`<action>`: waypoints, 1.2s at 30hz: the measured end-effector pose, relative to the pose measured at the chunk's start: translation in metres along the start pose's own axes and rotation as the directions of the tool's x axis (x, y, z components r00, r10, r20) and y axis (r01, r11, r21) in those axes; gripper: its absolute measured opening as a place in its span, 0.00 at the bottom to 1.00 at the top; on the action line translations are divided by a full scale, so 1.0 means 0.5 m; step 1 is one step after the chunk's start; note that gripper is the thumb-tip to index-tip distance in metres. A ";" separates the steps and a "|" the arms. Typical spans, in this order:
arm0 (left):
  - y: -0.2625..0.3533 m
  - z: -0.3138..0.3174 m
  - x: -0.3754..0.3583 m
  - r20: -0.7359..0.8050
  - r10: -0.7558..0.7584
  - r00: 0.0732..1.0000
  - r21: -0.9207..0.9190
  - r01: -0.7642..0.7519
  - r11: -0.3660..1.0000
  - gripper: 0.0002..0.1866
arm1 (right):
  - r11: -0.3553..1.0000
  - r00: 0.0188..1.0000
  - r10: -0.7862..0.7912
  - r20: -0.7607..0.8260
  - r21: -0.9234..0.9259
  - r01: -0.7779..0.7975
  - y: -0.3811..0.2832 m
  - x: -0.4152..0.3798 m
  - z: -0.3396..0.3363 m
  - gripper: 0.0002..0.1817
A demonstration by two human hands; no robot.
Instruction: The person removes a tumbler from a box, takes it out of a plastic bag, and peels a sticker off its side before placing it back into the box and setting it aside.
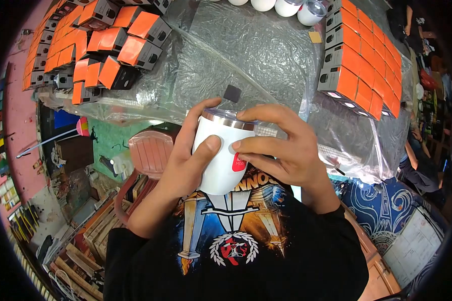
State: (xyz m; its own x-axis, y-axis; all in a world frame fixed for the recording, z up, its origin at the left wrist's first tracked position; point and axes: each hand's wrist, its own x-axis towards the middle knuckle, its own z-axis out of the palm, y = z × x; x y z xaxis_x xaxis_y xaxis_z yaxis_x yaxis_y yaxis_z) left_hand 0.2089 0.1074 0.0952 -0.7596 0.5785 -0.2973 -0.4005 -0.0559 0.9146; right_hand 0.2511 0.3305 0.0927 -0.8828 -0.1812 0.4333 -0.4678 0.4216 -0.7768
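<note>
A white tumbler [213, 168] with a steel rim and a clear lid is held upright in front of my chest. My left hand [191, 155] wraps round its left side, thumb pressed on the front. From the right, my right hand [281, 145] grips it too, with one finger on the lid [231, 116] and others against the wall. A red label [239, 162] with white print shows on the tumbler's front, partly behind my right fingers. Just beyond the tumbler, a small dark square [232, 94] lies on the plastic-covered table [221, 55].
Orange and black boxes [100, 40] are piled at the table's left; more stand in rows [361, 60] at the right. Several white tumblers [288, 7] line the far edge, near a small tan square [315, 37]. A brown plastic chair [150, 150] stands left. Other people [419, 160] are at far right.
</note>
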 end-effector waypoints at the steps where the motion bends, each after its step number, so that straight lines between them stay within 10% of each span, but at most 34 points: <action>1: 0.005 0.002 0.001 -0.001 -0.012 1.000 0.002 0.012 1.000 0.35 | 1.000 1.000 -0.020 0.019 -0.009 0.020 0.002 0.003 -0.007 0.13; 9: 0.045 0.010 0.012 -0.039 -0.095 0.995 0.288 0.102 0.952 0.44 | 0.974 0.979 -0.177 0.100 -0.126 0.189 0.012 0.029 -0.029 0.15; 27: 0.021 -0.003 0.037 0.031 -0.106 0.994 -0.064 0.108 0.992 0.32 | 0.917 0.948 -0.319 -0.004 -0.256 0.307 0.045 0.023 0.003 0.16; 29: 0.027 0.003 0.040 -0.046 -0.173 0.984 -0.041 0.171 0.984 0.48 | 0.919 0.948 -0.319 -0.009 -0.249 0.307 0.047 0.026 0.005 0.17; 36: 0.041 -0.003 0.048 -0.058 -0.218 0.974 -0.025 0.217 0.976 0.47 | 0.929 0.953 -0.303 -0.026 -0.233 0.289 0.050 0.031 0.012 0.16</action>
State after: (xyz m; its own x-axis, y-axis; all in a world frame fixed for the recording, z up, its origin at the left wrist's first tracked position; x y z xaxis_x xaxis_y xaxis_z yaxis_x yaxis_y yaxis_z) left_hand 0.1816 0.1190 0.1061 -0.6821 0.5289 -0.5050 -0.5686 0.0507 0.8211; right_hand 0.2254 0.3329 0.0771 -0.6979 -0.2774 0.6602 -0.6800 0.5458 -0.4895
